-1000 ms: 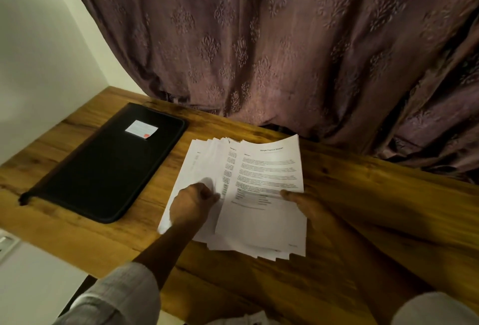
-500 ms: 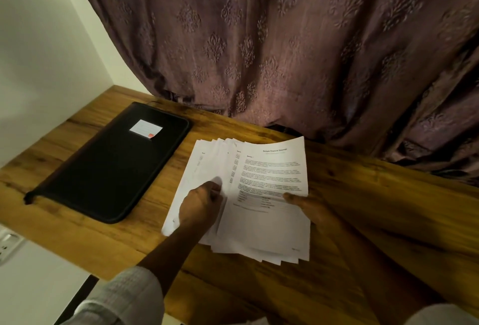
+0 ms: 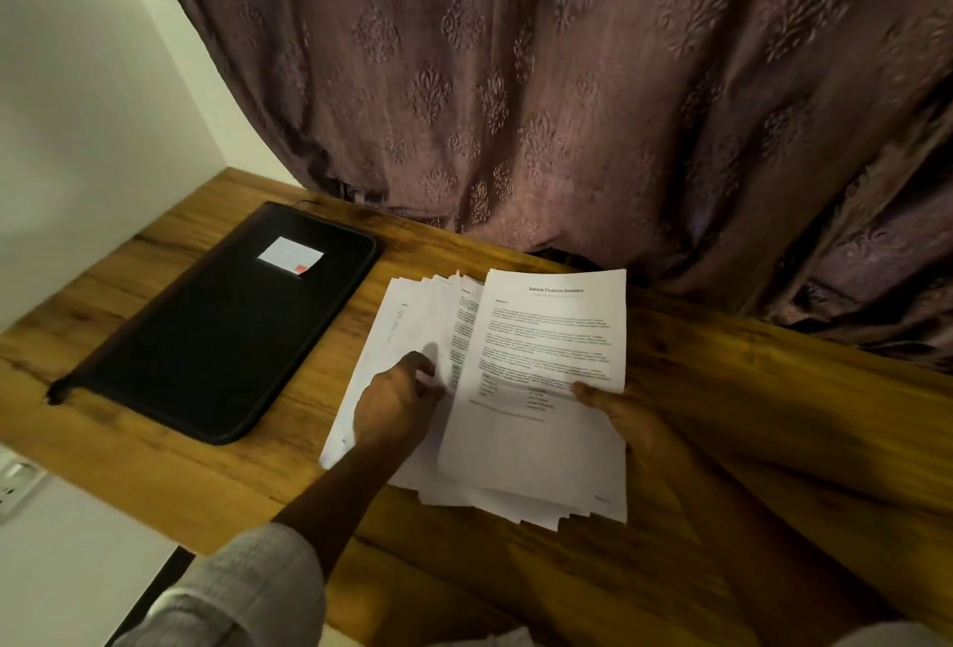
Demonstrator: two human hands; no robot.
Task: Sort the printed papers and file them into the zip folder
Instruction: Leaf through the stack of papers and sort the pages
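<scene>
A fanned stack of printed papers (image 3: 407, 326) lies on the wooden table (image 3: 748, 414) in the middle of the view. The top sheet (image 3: 546, 337), headed as a financial statement, is raised at its far end. My right hand (image 3: 624, 414) pinches that sheet at its right edge, thumb on top. My left hand (image 3: 397, 404) rests on the lower sheets with its fingers curled at the edge of the papers under the top one. A black zip folder (image 3: 216, 337) with a white label lies flat and closed to the left of the papers.
A purple patterned curtain (image 3: 567, 104) hangs along the table's far edge. A white wall (image 3: 87, 104) stands at the left. A wall socket (image 3: 15, 486) shows below the table's left front edge.
The top sheet has lifted a little higher at its far end in my right hand. My left hand's fingers have shifted slightly right toward the sheets beneath it.
</scene>
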